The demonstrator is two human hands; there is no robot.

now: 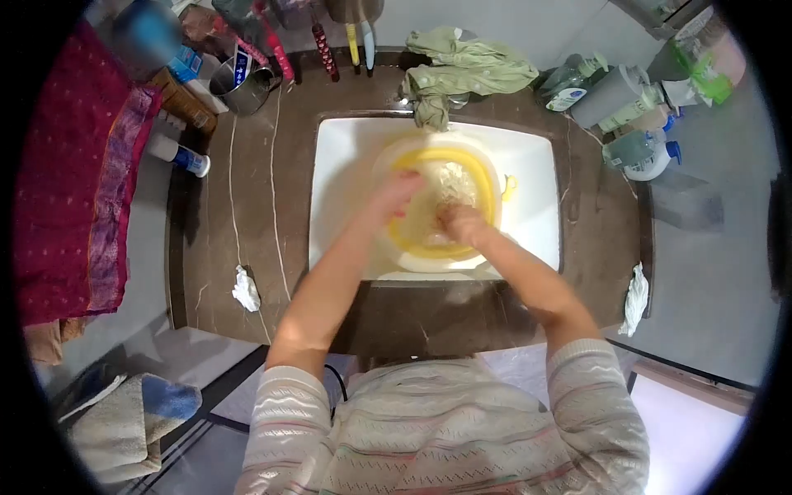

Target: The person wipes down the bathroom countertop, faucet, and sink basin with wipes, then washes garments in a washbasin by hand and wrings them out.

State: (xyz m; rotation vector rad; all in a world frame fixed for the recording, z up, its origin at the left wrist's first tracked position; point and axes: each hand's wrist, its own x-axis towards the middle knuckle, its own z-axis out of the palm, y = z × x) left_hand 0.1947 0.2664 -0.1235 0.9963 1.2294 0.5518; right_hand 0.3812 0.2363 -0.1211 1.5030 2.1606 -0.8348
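A yellow-rimmed round basin [493,202] with cloudy liquid stands in the white sink [536,210]. Over its left side is my left hand [398,196], slightly blurred, with the thumb apart from the fingers and nothing visible in it. My right hand [462,221] reaches down into the basin on the right, its fingertips hidden in the liquid, so a hold on anything cannot be made out. Just beyond it lies a pale, shiny patch [455,183], either suds or wet cloth. A green garment [470,74] is bunched over the faucet area behind the sink.
Several bottles [623,107] line the back right of the brown counter [219,239]. A metal cup [243,87] and a white tube [186,157] stand at the left. Crumpled white pieces lie on the left [245,289] and right [634,301] edges. Pink cloth [78,181] hangs left.
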